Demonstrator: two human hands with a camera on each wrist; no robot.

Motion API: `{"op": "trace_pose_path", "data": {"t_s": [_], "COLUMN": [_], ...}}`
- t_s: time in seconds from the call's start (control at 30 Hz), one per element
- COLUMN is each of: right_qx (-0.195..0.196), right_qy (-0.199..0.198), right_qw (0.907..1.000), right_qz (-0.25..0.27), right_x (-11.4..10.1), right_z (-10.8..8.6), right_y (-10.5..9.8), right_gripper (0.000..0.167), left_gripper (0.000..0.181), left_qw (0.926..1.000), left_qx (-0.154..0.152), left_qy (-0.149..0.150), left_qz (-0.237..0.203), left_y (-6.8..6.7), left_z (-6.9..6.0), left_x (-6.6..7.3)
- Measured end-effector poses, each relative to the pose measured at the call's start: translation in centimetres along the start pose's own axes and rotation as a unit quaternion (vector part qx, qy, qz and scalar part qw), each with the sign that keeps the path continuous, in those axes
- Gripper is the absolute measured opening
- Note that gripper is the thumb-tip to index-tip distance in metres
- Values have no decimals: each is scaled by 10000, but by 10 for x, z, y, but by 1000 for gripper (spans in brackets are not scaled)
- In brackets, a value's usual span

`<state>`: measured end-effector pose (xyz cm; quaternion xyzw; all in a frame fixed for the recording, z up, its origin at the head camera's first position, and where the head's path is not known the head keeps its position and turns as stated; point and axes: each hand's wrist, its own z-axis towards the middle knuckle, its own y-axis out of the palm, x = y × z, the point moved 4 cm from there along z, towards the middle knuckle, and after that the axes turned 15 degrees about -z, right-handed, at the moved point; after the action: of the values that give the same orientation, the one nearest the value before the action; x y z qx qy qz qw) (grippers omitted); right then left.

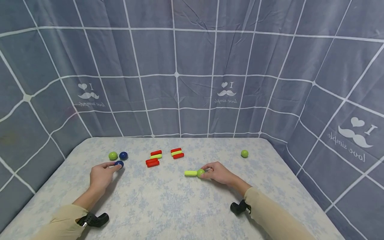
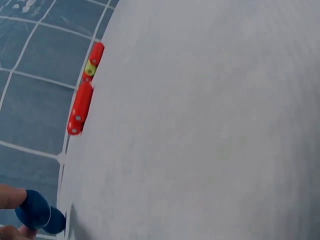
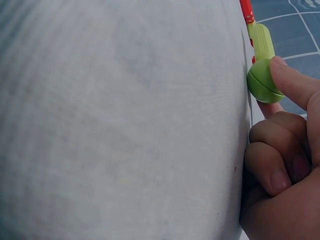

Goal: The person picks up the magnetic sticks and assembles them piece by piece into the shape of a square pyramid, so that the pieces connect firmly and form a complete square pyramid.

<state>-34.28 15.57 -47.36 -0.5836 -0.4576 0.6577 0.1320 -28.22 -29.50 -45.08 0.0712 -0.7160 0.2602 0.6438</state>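
Note:
Between thumb and fingers, my left hand [image 1: 102, 176] pinches a dark blue ball [image 1: 119, 164]. A second blue ball [image 1: 123, 156] and a green ball [image 1: 113, 155] sit just beyond it. In the left wrist view, the held blue ball [image 2: 33, 210] partly covers the other. My right hand [image 1: 218, 173] pinches a green ball [image 1: 200, 173] at the end of a yellow-green stick [image 1: 190, 173]. The right wrist view shows this green ball [image 3: 261, 82] under the thumb, its remaining fingers curled; whether ball and stick are joined I cannot tell.
Short red and yellow-green sticks lie in groups mid-table: a far-left group [image 1: 156, 152], a red pair [image 1: 152, 163] and a right-hand group [image 1: 177, 153]. Another green ball [image 1: 244, 153] rests at the far right. A tiled-pattern curtain [image 1: 195, 93] surrounds the patterned tabletop [image 1: 168, 206].

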Motion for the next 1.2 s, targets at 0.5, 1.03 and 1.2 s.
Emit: {"op": "trace_pose_path", "data": {"t_s": [0.5,1.03,1.2], "right_qx": [1,16,11], "right_qy": [15,120,123], "right_qw": [10000,9998,9999], "right_qz": [-52,-133,-121], "right_x": [-2,-3,-4], "right_z": [0,0,-2], "right_y": [-2,-1,-1], "right_gripper": [42,42,42], "left_gripper": [57,47,43], "left_qw": [9920,9793,9754], "left_qx": [-1255,-2018,-2192], "left_qy": [142,126,236], "left_qz": [79,48,12], "left_y": [39,82,97], "left_z": [-14,-27,-31], "left_x": [10,19,21]}}
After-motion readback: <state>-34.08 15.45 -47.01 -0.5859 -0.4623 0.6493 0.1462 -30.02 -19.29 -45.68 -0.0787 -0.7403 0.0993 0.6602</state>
